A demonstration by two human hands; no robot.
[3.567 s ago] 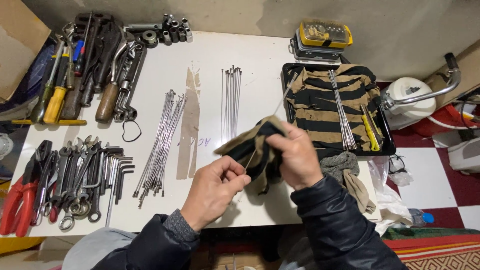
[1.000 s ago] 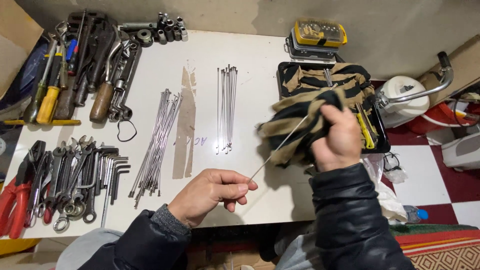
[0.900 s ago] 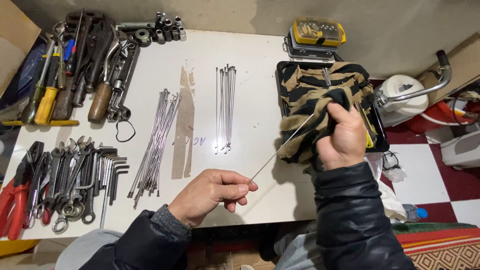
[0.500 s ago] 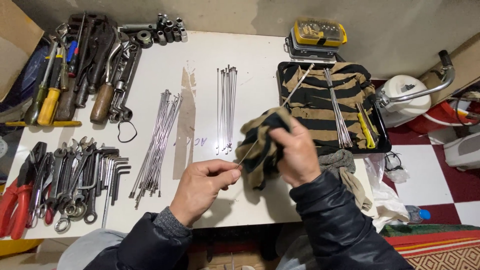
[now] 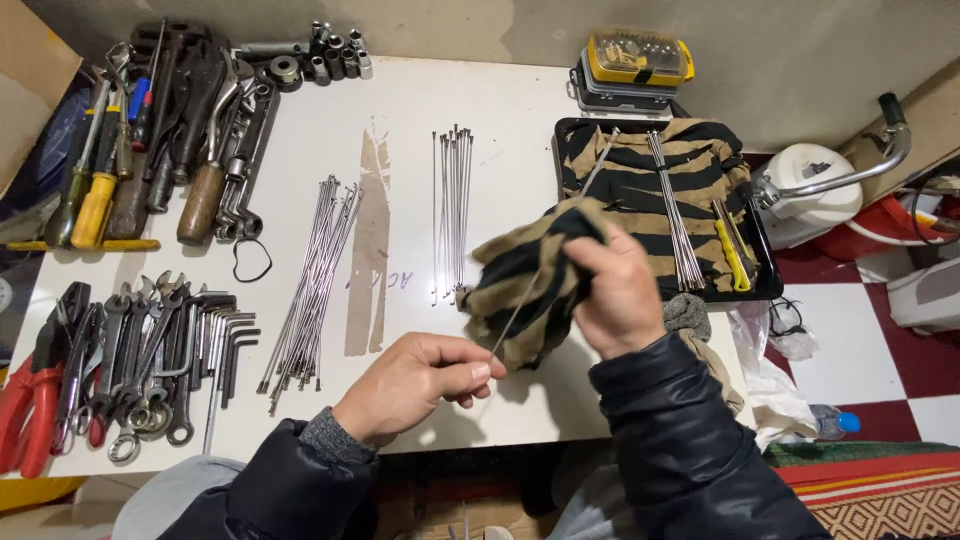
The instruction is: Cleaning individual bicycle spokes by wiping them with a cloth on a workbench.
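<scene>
The thin bare-metal spoke (image 5: 512, 318) sits just in front of the black tray, slanting over the near half of the white bench (image 5: 400, 100). The left hand (image 5: 420, 385) pinches its near end between thumb and fingertip, probably to keep it taut and steady. The right hand (image 5: 620, 290) is closed around the tan-and-black striped rag (image 5: 530, 280), which wraps the middle of the spoke, so both hands are clamped on it from opposite ends.

The far tip pokes out over the black tray (image 5: 765, 255), which is lined with more striped cloth and carries another bunch of spokes (image 5: 675, 215) plus a yellow-handled tool (image 5: 735, 250). Left of the tray there's a neat row of spokes (image 5: 453, 205), and further left a looser fanned pile (image 5: 315, 275), looks like sorted batches.

The rag hides how much spoke is inside it and the right fingertips. Wrenches (image 5: 150, 340) and red pliers (image 5: 30, 410), far left of the tray, are partly cut off.
</scene>
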